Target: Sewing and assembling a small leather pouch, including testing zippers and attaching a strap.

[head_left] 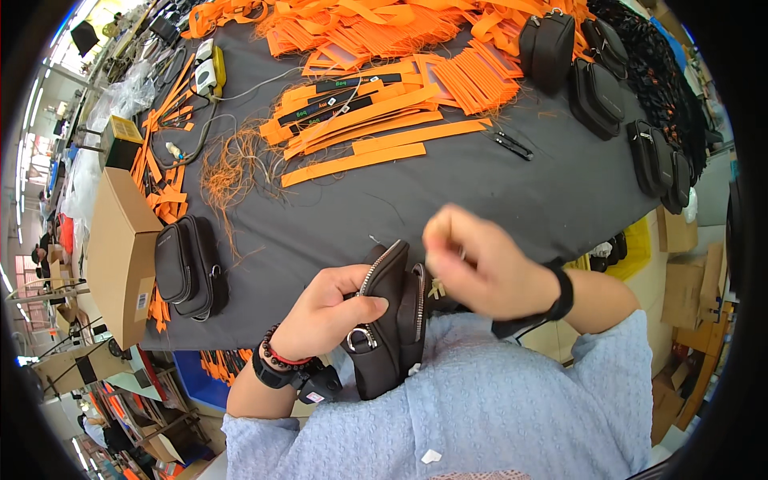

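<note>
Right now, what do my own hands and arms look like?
Your left hand and right hand are gloveless. Light-blue textured sleeves leave the forearms uncovered. On the left: black band, dark beads, red cord; on the right: black strap.

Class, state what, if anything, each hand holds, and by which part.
Left hand: a dark zippered pouch, by its left side. Right hand: too blurred to tell.

A person's bare left hand (332, 308) grips with thumb laid across, left forearm (256, 394) angled up from lower left; the bare right hand (488, 260), blurred, lifts apart, fingers curled inward, right forearm (598, 302) slanting from the right.
</note>
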